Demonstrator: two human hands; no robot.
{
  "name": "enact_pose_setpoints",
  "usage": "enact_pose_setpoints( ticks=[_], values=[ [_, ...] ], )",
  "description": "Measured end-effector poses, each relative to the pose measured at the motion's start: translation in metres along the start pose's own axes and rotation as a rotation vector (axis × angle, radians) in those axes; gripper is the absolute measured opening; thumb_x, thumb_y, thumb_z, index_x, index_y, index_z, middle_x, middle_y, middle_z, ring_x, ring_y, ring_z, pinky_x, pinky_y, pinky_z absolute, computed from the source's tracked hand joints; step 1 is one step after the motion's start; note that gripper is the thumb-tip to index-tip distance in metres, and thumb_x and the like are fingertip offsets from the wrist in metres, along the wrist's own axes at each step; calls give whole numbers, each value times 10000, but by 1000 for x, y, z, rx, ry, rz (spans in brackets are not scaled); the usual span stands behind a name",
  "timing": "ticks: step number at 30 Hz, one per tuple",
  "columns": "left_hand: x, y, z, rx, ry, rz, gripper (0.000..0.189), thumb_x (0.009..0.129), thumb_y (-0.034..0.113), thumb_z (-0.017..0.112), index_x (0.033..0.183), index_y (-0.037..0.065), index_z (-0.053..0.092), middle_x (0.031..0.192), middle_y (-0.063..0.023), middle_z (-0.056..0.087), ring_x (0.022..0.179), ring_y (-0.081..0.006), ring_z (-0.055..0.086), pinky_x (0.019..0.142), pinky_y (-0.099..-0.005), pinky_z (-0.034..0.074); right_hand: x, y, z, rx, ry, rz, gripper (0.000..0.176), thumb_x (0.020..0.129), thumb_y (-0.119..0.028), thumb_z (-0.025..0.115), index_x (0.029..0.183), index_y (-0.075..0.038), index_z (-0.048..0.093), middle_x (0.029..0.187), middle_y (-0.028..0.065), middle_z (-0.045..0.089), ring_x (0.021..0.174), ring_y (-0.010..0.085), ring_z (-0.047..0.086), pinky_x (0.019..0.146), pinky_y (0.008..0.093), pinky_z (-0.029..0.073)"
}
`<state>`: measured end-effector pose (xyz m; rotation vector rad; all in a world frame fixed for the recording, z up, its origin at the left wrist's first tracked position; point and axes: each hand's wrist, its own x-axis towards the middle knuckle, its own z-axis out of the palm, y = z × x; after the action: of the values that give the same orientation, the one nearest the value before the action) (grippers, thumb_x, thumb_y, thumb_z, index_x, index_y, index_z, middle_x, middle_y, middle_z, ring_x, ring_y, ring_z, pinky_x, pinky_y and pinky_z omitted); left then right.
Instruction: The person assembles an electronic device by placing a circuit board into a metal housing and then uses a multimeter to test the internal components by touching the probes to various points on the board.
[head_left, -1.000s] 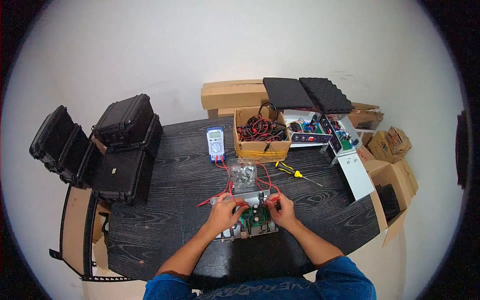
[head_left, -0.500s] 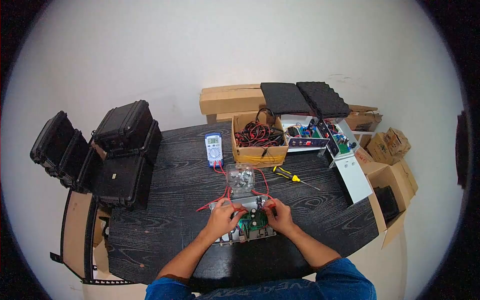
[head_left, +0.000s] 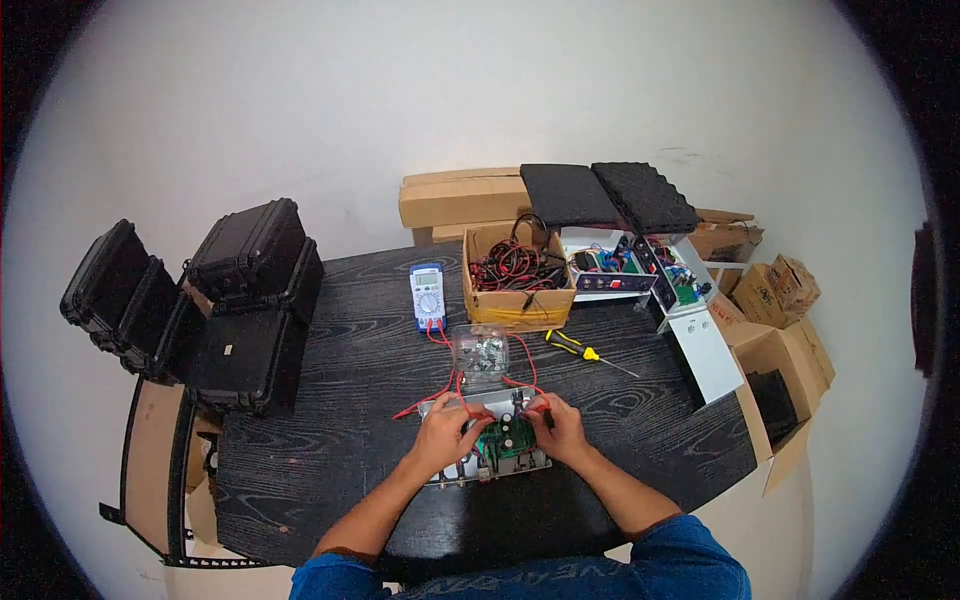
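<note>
A metal tray-like case [head_left: 437, 406] holding a green circuit board [head_left: 493, 443] lies near the table's front edge. Over its left part, my left hand [head_left: 447, 432] is closed on a red test probe. My right hand [head_left: 560, 430] pinches another red-leaded probe above the board's right side. Red leads run from the probes past a clear plastic box [head_left: 481, 356] of small parts towards the blue and white multimeter [head_left: 428, 298]. The probe tips are too small to make out.
Behind the clear box stands a carton of cables [head_left: 520, 309]. A yellow-black screwdriver [head_left: 575, 346] lies to the right. Opened white device cases [head_left: 705, 352] are further right, a cardboard box [head_left: 790, 385] beyond them. Black hard cases [head_left: 245, 350] stand at the left.
The multimeter's display showed digits before and now looks blank or too faint to read. My right hand has shifted very slightly at the board.
</note>
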<state>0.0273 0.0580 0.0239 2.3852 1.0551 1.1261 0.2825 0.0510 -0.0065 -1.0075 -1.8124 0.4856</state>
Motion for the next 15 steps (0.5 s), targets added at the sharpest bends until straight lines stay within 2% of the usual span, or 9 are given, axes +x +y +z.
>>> enact_pose_setpoints(
  ticks=[4, 15],
  values=[
    [-2, -2, 1, -10, -42, -31, 101, 930, 162, 746, 1011, 102, 743, 956, -36, 774, 814, -239, 727, 1086, -476, 426, 0, -5, -2, 40, -36, 86, 99, 972, -67, 687, 1048, -48, 627, 965, 125, 681, 758, 252, 717, 670, 347, 573],
    [4, 4, -4, -6, -78, -78, 81, 920, 146, 744, 989, 103, 745, 999, -45, 777, 971, -251, 732, 1088, -489, 433, 1, 3, 1, 32, 9, 21, 131, 950, -37, 703, 1061, -44, 634, 959, 125, 699, 778, 241, 727, 668, 340, 563]
  ],
)
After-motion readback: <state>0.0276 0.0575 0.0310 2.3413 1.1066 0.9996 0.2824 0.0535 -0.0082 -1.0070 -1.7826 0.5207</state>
